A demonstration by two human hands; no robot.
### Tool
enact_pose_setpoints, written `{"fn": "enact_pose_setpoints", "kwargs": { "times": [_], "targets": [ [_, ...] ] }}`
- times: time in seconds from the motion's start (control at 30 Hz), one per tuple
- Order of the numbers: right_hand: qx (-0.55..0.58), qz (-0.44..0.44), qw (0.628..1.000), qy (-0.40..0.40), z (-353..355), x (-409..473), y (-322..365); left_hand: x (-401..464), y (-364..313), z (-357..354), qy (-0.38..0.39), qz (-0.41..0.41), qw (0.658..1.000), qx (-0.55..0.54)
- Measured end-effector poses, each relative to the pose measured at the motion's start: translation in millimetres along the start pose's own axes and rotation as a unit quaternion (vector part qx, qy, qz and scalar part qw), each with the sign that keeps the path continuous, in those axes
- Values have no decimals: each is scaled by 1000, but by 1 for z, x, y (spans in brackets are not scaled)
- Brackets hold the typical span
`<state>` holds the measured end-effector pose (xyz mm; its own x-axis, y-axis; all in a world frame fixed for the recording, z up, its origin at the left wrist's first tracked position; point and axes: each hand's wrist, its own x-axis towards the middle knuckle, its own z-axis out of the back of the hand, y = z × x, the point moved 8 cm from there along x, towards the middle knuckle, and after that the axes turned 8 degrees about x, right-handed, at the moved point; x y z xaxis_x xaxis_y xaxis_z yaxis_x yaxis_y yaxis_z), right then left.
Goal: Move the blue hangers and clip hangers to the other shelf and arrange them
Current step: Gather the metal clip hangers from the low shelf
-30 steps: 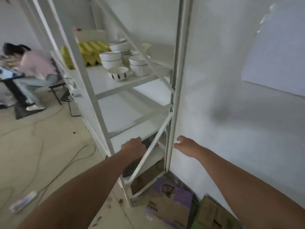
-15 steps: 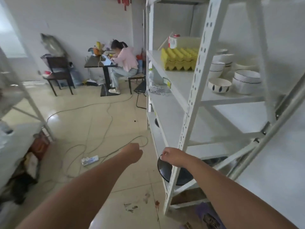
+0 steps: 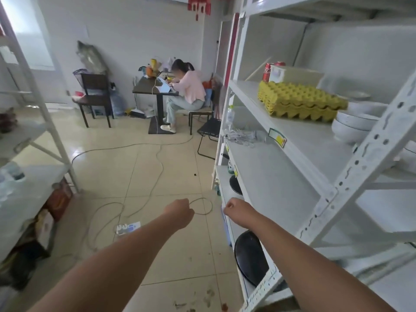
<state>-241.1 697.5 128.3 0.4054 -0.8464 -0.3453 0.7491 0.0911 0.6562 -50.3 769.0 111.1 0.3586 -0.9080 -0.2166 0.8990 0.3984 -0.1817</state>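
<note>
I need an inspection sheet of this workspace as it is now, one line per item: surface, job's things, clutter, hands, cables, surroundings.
Surface: white right shelf unit, several boards; its middle board is mostly bare.
Job's things: no blue hangers seen; a clear pile at the middle board's far end is too blurred to name.
Clutter: yellow egg trays, white bowls, red cans, black pan on a low board.
Hands: left hand and right hand outstretched, fingers curled, nothing seen held.
Cables: loose cables loop over the tiled floor to a power strip.
Surroundings: left shelf unit; a seated person at a dark table.
</note>
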Motion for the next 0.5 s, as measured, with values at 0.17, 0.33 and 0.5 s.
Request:
{"fn": "enact_pose_setpoints", "kwargs": {
  "times": [0.17, 0.33, 0.5],
  "targets": [
    [14, -13, 1000, -12, -8, 56, 12, 45, 15, -2, 0, 4, 1000, -4],
    [9, -17, 1000, -17, -1, 128, 15, 118, 28, 7, 5, 15, 1000, -17],
    [27, -28, 999, -21, 29, 210, 22, 194, 33, 27, 9, 26, 1000, -5]
  ]
}}
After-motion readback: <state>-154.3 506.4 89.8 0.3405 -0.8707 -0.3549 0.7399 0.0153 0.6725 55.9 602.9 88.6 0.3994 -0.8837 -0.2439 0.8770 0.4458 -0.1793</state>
